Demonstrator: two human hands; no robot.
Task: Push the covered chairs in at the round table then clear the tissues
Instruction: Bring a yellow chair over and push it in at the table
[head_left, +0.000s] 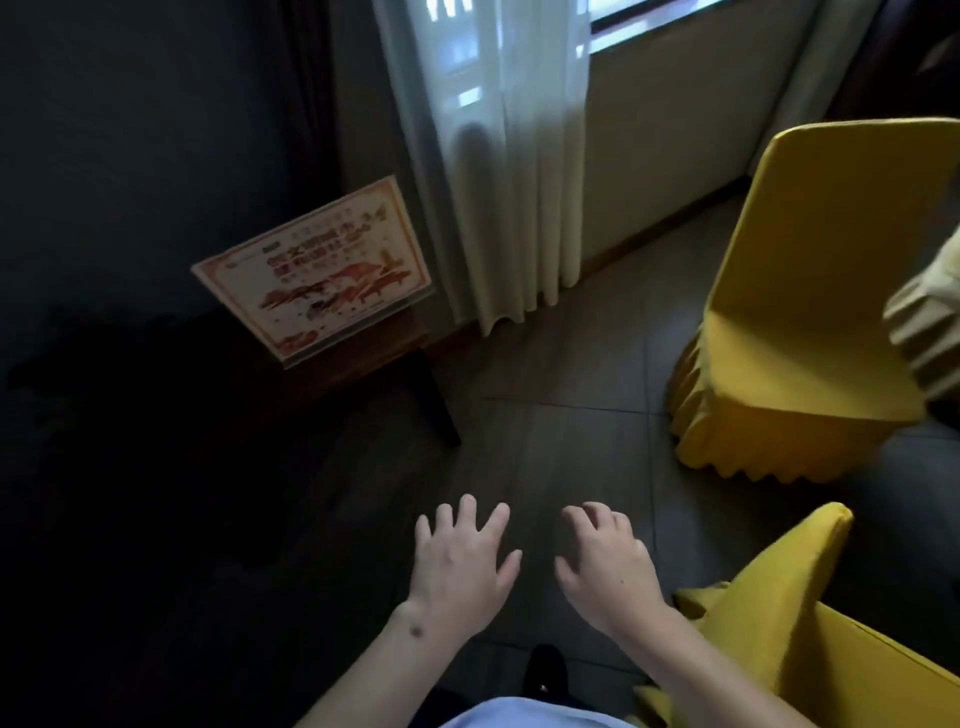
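Far chair (810, 291), yellow-covered, seen at right, standing clear on tile floor (545, 441). Near chair (810, 639), same cover, seen at lower right, just beside right forearm. Round table barely seen: only pleated cloth edge (924, 332) at right border; tissues not seen. Left hand (457, 566) and right hand (608, 566) held out over floor, fingers spread and loose, nothing gripped. Chair-pushing step judged in hand. Next move: turn right required, chair back to be taken. Sign (317, 270) and curtain (498, 171) noted beyond.

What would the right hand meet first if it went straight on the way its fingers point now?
Probably nothing soon: the right hand points ahead over bare floor, with the white curtain far beyond. Both yellow covered chairs stand off to its right. Depth is unclear.
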